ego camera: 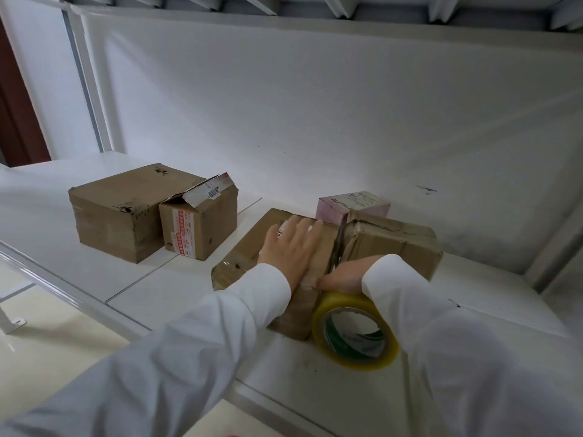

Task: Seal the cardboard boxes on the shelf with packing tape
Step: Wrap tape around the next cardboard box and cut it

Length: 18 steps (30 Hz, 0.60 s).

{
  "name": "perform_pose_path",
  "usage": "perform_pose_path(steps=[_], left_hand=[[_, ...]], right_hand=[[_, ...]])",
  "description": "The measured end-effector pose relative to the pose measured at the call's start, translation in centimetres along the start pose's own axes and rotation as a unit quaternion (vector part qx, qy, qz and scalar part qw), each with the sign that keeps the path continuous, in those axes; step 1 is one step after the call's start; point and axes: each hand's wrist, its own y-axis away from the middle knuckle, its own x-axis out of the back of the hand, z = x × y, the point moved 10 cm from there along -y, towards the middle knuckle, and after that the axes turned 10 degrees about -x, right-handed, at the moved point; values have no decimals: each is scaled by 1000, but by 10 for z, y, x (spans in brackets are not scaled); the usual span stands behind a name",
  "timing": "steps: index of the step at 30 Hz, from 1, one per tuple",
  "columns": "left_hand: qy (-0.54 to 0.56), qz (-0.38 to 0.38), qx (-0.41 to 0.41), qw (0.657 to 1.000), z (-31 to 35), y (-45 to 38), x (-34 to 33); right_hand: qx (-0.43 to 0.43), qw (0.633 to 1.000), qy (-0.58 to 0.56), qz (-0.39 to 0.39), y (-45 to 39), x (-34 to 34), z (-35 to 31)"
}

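Left hand [291, 247] flat, fingers spread on creased brown box [252, 244] | right hand [342, 277] seemingly pinching tape, fingers hidden | yellowish roll [353, 329] just below

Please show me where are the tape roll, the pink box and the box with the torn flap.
tape roll [355, 331]: head view, on its yellowish outer band.
pink box [334, 211]: head view, on its front face.
box with the torn flap [202, 225]: head view, on its front face.

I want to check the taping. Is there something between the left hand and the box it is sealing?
Nothing visible: the left hand lies flat on the top of the box. The tape roll hangs at the box's near edge, under the right hand.
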Motion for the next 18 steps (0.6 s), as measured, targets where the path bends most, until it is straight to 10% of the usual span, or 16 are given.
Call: perform_pose_path(steps=[9,18], left_hand=[[86,-44,215,972,-102,35,-34],[268,-146,258,916,-113,37,-69]], right_hand=[[-35,998,-44,1,-5,0,12],[-24,989,-138,-42,-8,-8,19]])
